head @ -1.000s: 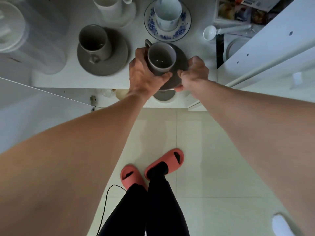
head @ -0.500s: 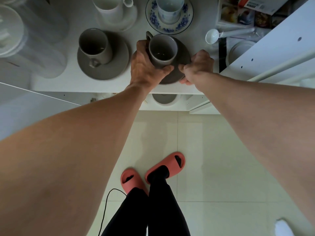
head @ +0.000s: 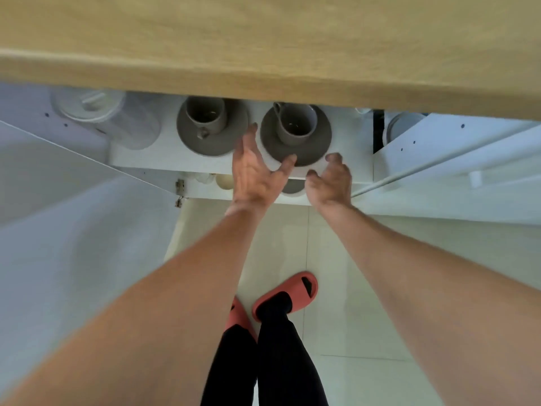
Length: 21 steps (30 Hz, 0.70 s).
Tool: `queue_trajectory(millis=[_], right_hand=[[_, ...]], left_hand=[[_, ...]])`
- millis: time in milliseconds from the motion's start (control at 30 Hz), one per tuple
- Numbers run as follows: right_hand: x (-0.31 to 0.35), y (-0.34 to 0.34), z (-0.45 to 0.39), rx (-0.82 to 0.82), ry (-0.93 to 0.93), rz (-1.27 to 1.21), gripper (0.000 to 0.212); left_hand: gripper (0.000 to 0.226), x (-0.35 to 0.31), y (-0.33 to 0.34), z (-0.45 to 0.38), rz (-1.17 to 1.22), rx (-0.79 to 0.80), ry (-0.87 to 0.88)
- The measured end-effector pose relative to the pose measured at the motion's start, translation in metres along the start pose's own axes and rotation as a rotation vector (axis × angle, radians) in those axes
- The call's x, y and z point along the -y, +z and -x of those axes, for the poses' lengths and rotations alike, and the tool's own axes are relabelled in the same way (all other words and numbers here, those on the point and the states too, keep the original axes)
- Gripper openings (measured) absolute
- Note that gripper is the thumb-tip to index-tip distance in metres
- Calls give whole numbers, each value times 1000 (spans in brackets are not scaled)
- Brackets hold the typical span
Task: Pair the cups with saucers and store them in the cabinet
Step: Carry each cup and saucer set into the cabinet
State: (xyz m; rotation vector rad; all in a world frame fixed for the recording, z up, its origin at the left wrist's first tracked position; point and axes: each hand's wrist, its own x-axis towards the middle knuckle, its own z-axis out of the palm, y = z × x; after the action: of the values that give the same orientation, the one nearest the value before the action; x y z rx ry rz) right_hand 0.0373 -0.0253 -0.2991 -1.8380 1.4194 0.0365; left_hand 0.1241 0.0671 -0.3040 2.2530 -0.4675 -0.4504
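Two grey cups stand on grey saucers on the white cabinet shelf point(head: 164, 164). The right grey cup point(head: 295, 124) sits on its saucer point(head: 317, 145) near the shelf's front edge. The left grey cup point(head: 206, 115) rests on its own saucer point(head: 190, 139). My left hand point(head: 257, 174) hovers open just in front of the right saucer, its thumb tip over the saucer's front rim. My right hand point(head: 330, 180) is open at the shelf's edge, holding nothing. The blue-patterned and white cup sets are hidden behind the wooden top.
A wooden countertop edge point(head: 263, 54) fills the upper view and hides the shelf's back. A clear lidded container point(head: 96, 112) stands at the shelf's left. White cabinet doors point(head: 453, 159) hang open on both sides. A lower shelf point(head: 292, 187) holds more crockery. Tiled floor lies below.
Both hands let go of the right grey cup and saucer and drew back toward me, fingers now spread. The view rose, so the countertop now hides the shelf's back.
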Motion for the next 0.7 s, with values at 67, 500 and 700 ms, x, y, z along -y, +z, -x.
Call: queue_trajectory(millis=[67,500,700], right_hand=[[-6,-2,35,13,35,68,52],[77,-8,302,328,-512,536,68],[148,15,378,417,-878,575,64]], left_hand=[[76,4,-24,27,14,-3,-42],[40,39,-276,223,-343,-341,-290],[40,61,-369,296,-357,-625,-437]])
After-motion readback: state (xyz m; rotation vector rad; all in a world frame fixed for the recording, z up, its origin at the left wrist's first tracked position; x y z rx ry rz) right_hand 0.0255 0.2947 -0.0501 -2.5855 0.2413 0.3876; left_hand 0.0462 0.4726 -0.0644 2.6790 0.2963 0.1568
